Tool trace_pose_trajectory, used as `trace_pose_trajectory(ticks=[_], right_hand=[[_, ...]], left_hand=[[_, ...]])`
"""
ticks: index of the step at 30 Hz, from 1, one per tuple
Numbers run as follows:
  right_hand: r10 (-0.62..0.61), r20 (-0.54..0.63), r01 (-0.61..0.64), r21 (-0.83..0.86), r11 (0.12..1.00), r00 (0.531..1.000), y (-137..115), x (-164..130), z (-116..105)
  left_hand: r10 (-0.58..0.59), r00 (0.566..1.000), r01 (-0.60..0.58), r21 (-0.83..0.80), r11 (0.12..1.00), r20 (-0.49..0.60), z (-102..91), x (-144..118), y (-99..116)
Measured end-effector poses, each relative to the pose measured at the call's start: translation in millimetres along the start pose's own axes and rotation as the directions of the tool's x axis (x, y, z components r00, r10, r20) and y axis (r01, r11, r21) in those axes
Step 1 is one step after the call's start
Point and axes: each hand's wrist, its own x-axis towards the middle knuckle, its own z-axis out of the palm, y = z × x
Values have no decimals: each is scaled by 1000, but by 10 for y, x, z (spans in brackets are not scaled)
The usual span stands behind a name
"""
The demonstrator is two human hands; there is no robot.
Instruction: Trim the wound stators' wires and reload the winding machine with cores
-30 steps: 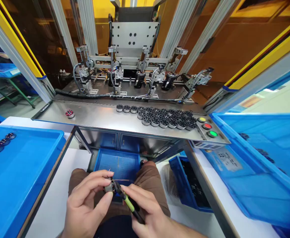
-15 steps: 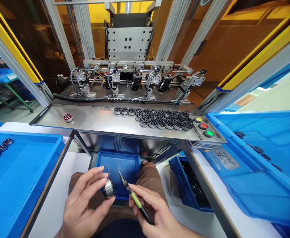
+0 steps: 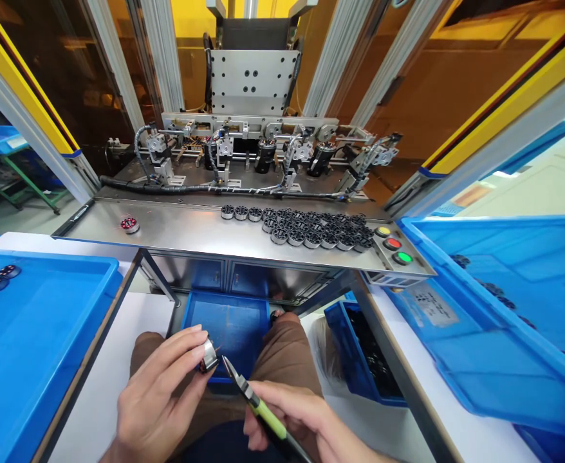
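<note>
My left hand [image 3: 161, 382] pinches a motor stator [image 3: 210, 355], a short silver ring with dark ends, between thumb and fingers. A thin wire end sticks out from its right side. In my right hand [image 3: 292, 408] is a pair of cutting pliers [image 3: 263, 405] with green and black handles. The tips of the pliers point up and left and lie close to the stator's right edge; whether they touch it I cannot tell. Both hands are above my lap, in front of the steel bench [image 3: 195, 235].
Several black-and-silver stators [image 3: 306, 228] stand grouped on the bench, and one red-wound stator [image 3: 129, 224] sits at its left. Coloured buttons [image 3: 393, 244] are at the right end. Blue trays flank me: a left tray [image 3: 46, 321], a right tray [image 3: 514, 334] and a floor tray [image 3: 229, 321].
The stator has turned and tilted in my left hand, showing a wire end. My right hand has brought the plier tips left and down, nearer to it. The view has shifted slightly.
</note>
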Motion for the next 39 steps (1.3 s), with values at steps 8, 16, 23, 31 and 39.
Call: trace_pose_trajectory(ticks=[8,16,23,31,39], right_hand=[[-68,25,67,24,997,997,-23,77,38],[-87,20,86,16,996,996,-9,121,33],[-53,12,53,2,999,999,10,137,40],[-41,-40,38,-80,996,998,24,183,69],[62,-211,-88,-120,989,975,-123,232,34]], left_hand=[[-76,995,70,-90,993,-58,31,-94,-9],[-111,992,105,-99,990,-56,35,-110,-6],[-153,985,146,-98,984,-73,52,-139,0],[-144,987,142,-31,989,-70,60,-138,-3],[-267,955,261,-57,964,-128,82,-228,-95]])
